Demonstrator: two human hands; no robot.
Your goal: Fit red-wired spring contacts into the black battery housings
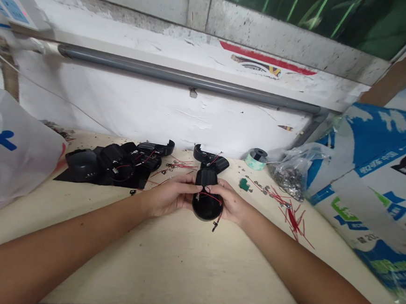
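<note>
Both my hands hold one black oval plastic shell (206,204) over the middle of the pale table (166,257). My left hand (169,197) grips its left side, fingers curled round the edge. My right hand (230,203) closes on its right side, thumb on top near a thin red wire (211,195) that crosses the shell. A small black end of wire hangs below the shell.
Several more black shells with red wires (125,162) lie at the back left on a black sheet. Another shell (211,159), a tape roll (256,158), a clear bag of metal parts (292,173), loose red wires (294,215), a white bag (9,151), a blue carton (379,184).
</note>
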